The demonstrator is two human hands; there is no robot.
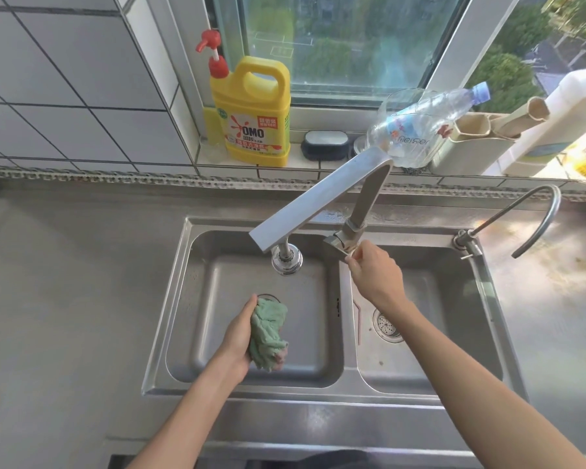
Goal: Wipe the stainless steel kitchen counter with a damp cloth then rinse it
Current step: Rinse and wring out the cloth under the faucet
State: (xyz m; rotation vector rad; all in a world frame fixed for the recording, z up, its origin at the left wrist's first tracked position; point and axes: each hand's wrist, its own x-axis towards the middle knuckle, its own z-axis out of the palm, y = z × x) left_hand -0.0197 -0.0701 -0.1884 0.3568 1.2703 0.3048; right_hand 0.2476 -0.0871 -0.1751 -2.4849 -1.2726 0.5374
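Note:
My left hand (239,336) holds a crumpled green cloth (268,333) over the left basin of the double steel sink (170,306), below the faucet's spout head (286,260). My right hand (374,270) pinches the faucet's lever handle (337,243) at the base of the faucet (318,198). No water stream is visible from the spout. The stainless steel counter (75,282) spreads to the left of the sink.
On the windowsill stand a yellow detergent jug (254,113), a dark soap dish (325,143), a cut clear plastic bottle (416,126), a holder (474,147) and a white bottle (562,106). A thin curved tap (535,218) rises right of the sink. The right counter (562,299) looks stained.

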